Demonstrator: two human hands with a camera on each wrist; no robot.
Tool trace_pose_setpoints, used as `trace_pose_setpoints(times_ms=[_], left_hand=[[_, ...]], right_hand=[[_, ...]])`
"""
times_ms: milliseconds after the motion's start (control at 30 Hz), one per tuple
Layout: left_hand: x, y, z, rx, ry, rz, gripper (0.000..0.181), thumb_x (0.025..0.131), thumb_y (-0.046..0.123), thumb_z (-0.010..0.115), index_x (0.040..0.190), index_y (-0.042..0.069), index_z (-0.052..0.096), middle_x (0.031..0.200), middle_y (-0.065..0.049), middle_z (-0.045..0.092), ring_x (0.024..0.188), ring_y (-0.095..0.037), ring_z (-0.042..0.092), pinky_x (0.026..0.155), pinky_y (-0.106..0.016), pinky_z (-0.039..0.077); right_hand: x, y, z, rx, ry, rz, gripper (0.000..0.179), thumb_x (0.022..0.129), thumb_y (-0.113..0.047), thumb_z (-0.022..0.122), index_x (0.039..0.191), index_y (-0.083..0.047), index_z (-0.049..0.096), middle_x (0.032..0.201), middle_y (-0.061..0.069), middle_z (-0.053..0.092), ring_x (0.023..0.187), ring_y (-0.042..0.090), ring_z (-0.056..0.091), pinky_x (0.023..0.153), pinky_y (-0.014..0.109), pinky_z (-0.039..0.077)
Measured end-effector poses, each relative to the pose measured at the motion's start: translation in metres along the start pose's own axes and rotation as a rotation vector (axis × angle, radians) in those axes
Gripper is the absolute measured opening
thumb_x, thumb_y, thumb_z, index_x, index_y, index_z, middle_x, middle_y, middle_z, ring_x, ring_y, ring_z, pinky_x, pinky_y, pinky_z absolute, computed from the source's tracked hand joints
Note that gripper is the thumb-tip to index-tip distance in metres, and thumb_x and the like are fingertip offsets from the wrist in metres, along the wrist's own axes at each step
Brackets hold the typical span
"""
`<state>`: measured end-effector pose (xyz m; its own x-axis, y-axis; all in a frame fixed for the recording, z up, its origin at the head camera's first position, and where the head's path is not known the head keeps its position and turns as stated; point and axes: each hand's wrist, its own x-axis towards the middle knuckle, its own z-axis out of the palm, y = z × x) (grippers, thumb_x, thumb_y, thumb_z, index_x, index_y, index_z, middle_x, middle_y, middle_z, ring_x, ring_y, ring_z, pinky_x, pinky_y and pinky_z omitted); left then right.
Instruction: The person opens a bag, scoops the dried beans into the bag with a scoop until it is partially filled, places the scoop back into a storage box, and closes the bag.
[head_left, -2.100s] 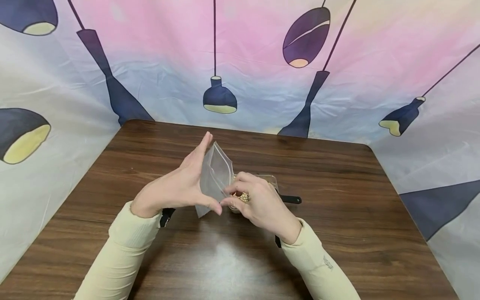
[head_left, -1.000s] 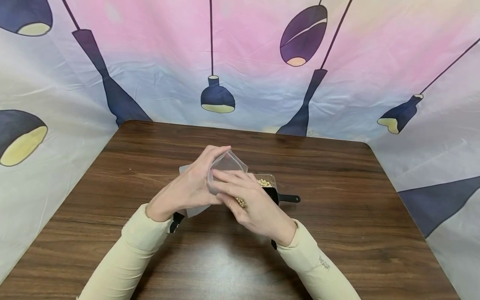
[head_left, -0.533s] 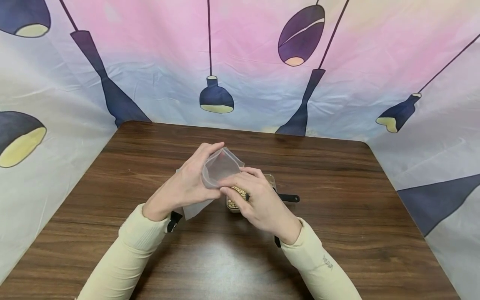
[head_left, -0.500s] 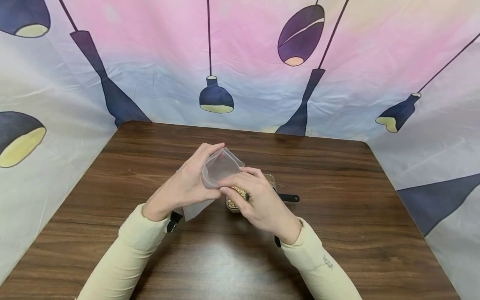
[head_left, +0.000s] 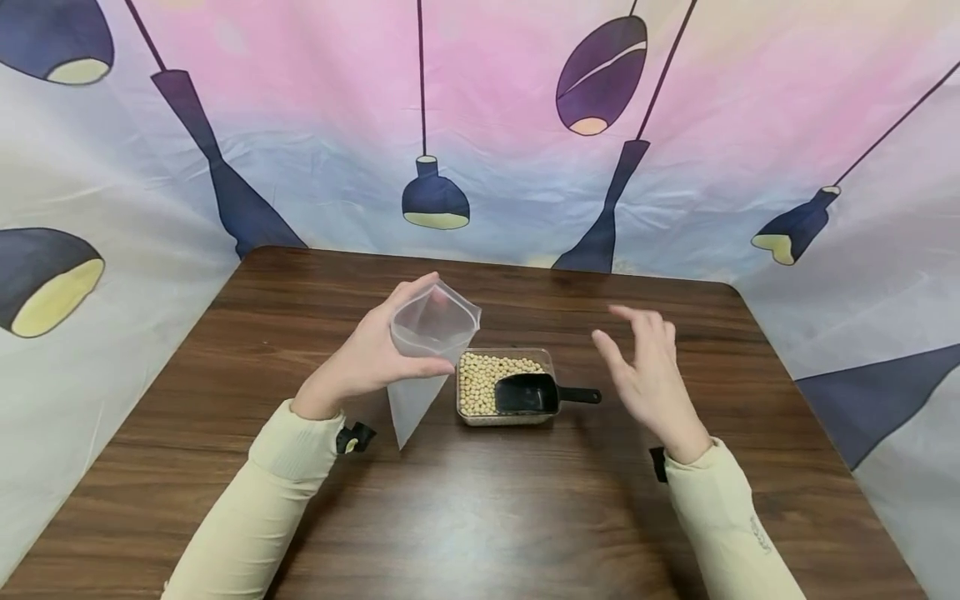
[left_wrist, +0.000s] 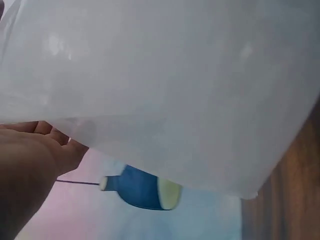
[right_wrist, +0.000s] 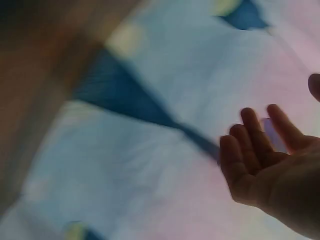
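Plastic bag [head_left: 431,342], mouth wide, is gripped in the left hand [head_left: 367,354] just left of the tub [head_left: 506,421] of beans [head_left: 478,379]; the right hand [head_left: 651,379] has come away from its mouth, and we find that hand empty, fingers spread, right of the black scoop [head_left: 527,393]. We judge that one hand alone now keeps the bag open; the right sleeve's marking [head_left: 761,533] we cannot read.

The left hand [head_left: 367,350] held a frosted clear bag [head_left: 432,340], mouth gaping, one corner pointing down. Near it on the counter [head_left: 450,525] stood a clear box [head_left: 506,421] of pale beans [head_left: 476,385]; a black scoop [head_left: 527,394] lay on them, handle jutting toward the right hand [head_left: 652,379].
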<state>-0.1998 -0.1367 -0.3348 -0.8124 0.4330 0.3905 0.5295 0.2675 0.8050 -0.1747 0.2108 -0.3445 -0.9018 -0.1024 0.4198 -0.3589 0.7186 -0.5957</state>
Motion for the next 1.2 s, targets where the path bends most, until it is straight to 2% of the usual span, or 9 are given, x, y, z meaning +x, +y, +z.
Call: trace_pose_setpoints(times_ms=[100, 233, 367, 467, 600, 700, 1000, 1100, 1200], left_hand=[[-0.002, -0.01, -0.003, -0.054, 0.016, -0.014, 0.097, 0.069, 0.008, 0.088, 0.149, 0.027, 0.037, 0.128, -0.002, 0.051, 0.115, -0.02, 0.049, 0.09, -0.035, 0.048], [-0.007, -0.025, -0.003, -0.131, 0.016, -0.021, 0.099, 0.068, 0.001, 0.087, 0.15, 0.026, 0.037, 0.13, -0.006, 0.048, 0.116, -0.024, 0.047, 0.089, -0.033, 0.048], [-0.011, -0.039, 0.004, -0.148, 0.004, -0.005, 0.101, 0.068, -0.001, 0.086, 0.152, 0.02, 0.033, 0.134, -0.01, 0.047, 0.119, -0.026, 0.045, 0.091, -0.03, 0.046], [-0.011, -0.043, 0.009, -0.13, 0.016, 0.016, 0.099, 0.069, -0.001, 0.086, 0.151, 0.018, 0.034, 0.133, -0.01, 0.048, 0.119, -0.027, 0.046, 0.092, -0.029, 0.044], [-0.011, -0.044, 0.012, -0.167, 0.021, 0.019, 0.098, 0.069, -0.003, 0.085, 0.151, 0.016, 0.034, 0.133, -0.011, 0.049, 0.12, -0.027, 0.046, 0.09, -0.029, 0.046], [-0.009, -0.043, 0.013, -0.218, 0.011, 0.012, 0.1, 0.069, -0.005, 0.084, 0.152, 0.017, 0.032, 0.134, -0.013, 0.049, 0.123, -0.027, 0.046, 0.089, -0.03, 0.048], [-0.012, -0.042, 0.011, -0.128, 0.045, 0.037, 0.095, 0.069, -0.003, 0.084, 0.15, 0.016, 0.037, 0.131, -0.01, 0.051, 0.118, -0.026, 0.048, 0.093, -0.032, 0.045], [-0.013, -0.042, 0.013, -0.132, 0.054, 0.044, 0.093, 0.07, -0.003, 0.084, 0.149, 0.015, 0.039, 0.13, -0.011, 0.053, 0.117, -0.027, 0.05, 0.093, -0.032, 0.045], [-0.014, -0.041, 0.015, -0.157, 0.058, 0.039, 0.093, 0.07, -0.004, 0.083, 0.149, 0.015, 0.038, 0.129, -0.013, 0.054, 0.116, -0.028, 0.051, 0.091, -0.03, 0.046]], right_hand=[[-0.013, 0.027, 0.003, -0.034, -0.156, 0.145, 0.062, 0.1, -0.046, 0.048, 0.141, 0.001, 0.042, 0.13, 0.025, 0.043, 0.118, 0.041, 0.034, 0.096, 0.056, 0.03], [-0.024, 0.047, 0.012, 0.042, -0.306, 0.261, 0.068, 0.1, -0.053, 0.043, 0.141, 0.001, 0.04, 0.128, 0.02, 0.048, 0.118, 0.035, 0.043, 0.097, 0.052, 0.037], [-0.026, 0.057, 0.017, 0.128, -0.375, 0.301, 0.064, 0.1, -0.052, 0.043, 0.137, 0.0, 0.045, 0.114, 0.013, 0.061, 0.103, 0.027, 0.058, 0.09, 0.045, 0.045], [-0.026, 0.062, 0.019, 0.228, -0.416, 0.335, 0.059, 0.1, -0.049, 0.047, 0.132, 0.001, 0.049, 0.1, 0.012, 0.065, 0.088, 0.024, 0.062, 0.08, 0.04, 0.05], [-0.025, 0.066, 0.019, 0.407, -0.455, 0.422, 0.049, 0.1, -0.037, 0.055, 0.126, 0.004, 0.054, 0.091, 0.014, 0.064, 0.078, 0.023, 0.063, 0.073, 0.038, 0.055], [-0.024, 0.067, 0.018, 0.48, -0.46, 0.454, 0.041, 0.099, -0.029, 0.059, 0.124, 0.004, 0.057, 0.09, 0.014, 0.062, 0.076, 0.021, 0.062, 0.072, 0.037, 0.055], [-0.02, 0.063, 0.024, 0.433, -0.525, 0.524, 0.047, 0.094, -0.034, 0.064, 0.121, 0.002, 0.054, 0.098, 0.017, 0.059, 0.078, 0.025, 0.058, 0.071, 0.036, 0.053], [-0.02, 0.065, 0.021, 0.502, -0.52, 0.552, 0.047, 0.094, -0.034, 0.065, 0.12, 0.002, 0.051, 0.1, 0.018, 0.062, 0.081, 0.026, 0.061, 0.074, 0.039, 0.054], [-0.022, 0.065, 0.016, 0.6, -0.462, 0.571, 0.048, 0.094, -0.032, 0.065, 0.123, 0.003, 0.048, 0.105, 0.019, 0.067, 0.088, 0.027, 0.065, 0.079, 0.04, 0.054]])
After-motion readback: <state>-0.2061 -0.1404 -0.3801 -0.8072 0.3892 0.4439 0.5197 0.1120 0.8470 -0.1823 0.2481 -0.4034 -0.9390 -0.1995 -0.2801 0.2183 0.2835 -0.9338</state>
